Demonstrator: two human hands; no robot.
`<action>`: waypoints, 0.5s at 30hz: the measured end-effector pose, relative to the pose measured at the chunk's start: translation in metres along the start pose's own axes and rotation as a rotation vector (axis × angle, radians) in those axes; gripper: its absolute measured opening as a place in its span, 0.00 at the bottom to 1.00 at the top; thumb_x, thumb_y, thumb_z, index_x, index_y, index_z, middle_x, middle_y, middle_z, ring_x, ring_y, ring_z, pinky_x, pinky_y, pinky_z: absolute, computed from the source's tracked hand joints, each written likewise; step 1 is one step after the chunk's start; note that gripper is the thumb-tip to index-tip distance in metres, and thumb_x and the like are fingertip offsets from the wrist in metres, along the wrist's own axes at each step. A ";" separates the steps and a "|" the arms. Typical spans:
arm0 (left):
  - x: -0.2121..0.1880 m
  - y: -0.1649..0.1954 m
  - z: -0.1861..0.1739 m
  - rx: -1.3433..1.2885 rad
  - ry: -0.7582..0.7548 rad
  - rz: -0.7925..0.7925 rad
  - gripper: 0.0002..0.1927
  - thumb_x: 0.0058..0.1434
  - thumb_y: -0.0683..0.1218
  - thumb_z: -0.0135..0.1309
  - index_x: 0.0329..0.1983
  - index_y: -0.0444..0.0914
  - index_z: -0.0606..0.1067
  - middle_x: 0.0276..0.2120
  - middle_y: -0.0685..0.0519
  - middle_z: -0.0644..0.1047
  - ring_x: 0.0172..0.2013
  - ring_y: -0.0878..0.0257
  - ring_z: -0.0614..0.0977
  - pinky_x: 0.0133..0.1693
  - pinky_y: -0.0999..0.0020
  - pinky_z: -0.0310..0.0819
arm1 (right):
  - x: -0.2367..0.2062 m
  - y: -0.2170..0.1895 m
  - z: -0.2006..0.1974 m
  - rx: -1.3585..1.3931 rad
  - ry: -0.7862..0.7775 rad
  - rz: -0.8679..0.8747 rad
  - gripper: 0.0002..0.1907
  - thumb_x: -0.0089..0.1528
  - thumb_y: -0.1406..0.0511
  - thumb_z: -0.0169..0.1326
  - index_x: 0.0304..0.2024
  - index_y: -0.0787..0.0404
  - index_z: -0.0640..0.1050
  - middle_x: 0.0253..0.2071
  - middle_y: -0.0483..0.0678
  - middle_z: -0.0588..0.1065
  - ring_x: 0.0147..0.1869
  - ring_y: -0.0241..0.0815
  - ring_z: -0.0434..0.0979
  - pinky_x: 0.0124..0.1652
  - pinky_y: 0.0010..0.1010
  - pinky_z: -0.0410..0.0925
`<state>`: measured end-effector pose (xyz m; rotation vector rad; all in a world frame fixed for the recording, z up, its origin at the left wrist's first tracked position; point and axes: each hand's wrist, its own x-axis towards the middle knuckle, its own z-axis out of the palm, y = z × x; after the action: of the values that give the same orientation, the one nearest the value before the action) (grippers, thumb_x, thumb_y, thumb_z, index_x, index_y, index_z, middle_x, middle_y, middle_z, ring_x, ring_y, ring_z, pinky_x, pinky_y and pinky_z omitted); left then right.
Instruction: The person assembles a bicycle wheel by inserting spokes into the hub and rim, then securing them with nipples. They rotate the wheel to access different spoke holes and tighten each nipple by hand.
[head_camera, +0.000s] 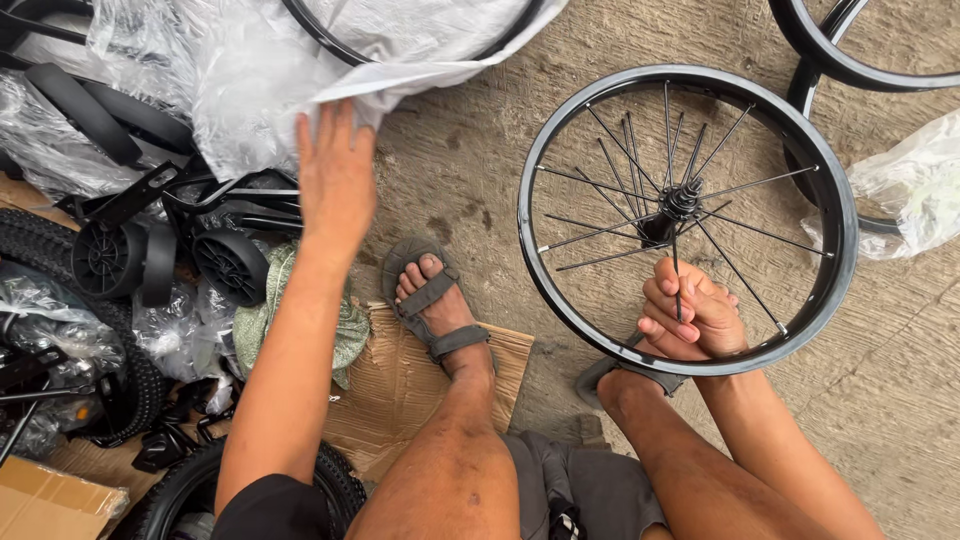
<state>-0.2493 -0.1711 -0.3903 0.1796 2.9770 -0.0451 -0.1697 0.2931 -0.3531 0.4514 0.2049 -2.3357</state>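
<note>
Holding spoke (677, 285) pinched in right hand (695, 320), over near rim of black wheel (840, 215) lying flat on concrete floor (470, 170). Left hand (335, 175) flat, fingers spread on plastic wrap (250, 70). Judgement: keep spoke steady, aimed at hub (680, 200).

Small black plastic training wheels (228, 262) lie among black metal brackets (130, 200) beside a knobbly black tyre (40, 250). A flattened sheet of brown cardboard (400, 390) rests on the rough concrete floor (480, 170), with a crumpled green cloth (262, 318) touching its edge. Another black rim (850, 70) lies at the top right corner.
</note>
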 end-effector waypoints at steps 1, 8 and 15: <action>0.002 -0.011 -0.001 0.060 -0.001 -0.008 0.23 0.60 0.36 0.57 0.60 0.36 0.73 0.72 0.39 0.64 0.74 0.45 0.60 0.73 0.42 0.41 | -0.001 0.000 0.001 0.001 0.003 -0.003 0.10 0.74 0.65 0.52 0.44 0.67 0.70 0.29 0.42 0.67 0.25 0.29 0.67 0.57 0.40 0.74; -0.007 -0.049 -0.010 0.004 -0.085 -0.105 0.30 0.57 0.43 0.61 0.63 0.35 0.68 0.72 0.35 0.61 0.74 0.41 0.56 0.71 0.39 0.37 | -0.005 0.001 0.006 -0.017 0.011 -0.014 0.09 0.73 0.66 0.53 0.45 0.66 0.70 0.30 0.41 0.67 0.26 0.28 0.67 0.58 0.41 0.73; -0.006 -0.055 -0.019 -0.047 -0.025 -0.151 0.38 0.63 0.48 0.64 0.73 0.35 0.62 0.72 0.37 0.62 0.74 0.44 0.59 0.73 0.40 0.44 | 0.000 0.006 0.008 -0.012 0.016 -0.008 0.10 0.74 0.65 0.52 0.45 0.68 0.71 0.30 0.42 0.67 0.26 0.29 0.67 0.58 0.41 0.73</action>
<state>-0.2528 -0.2252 -0.3696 -0.0507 2.9578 0.0050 -0.1675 0.2861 -0.3456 0.4638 0.2288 -2.3379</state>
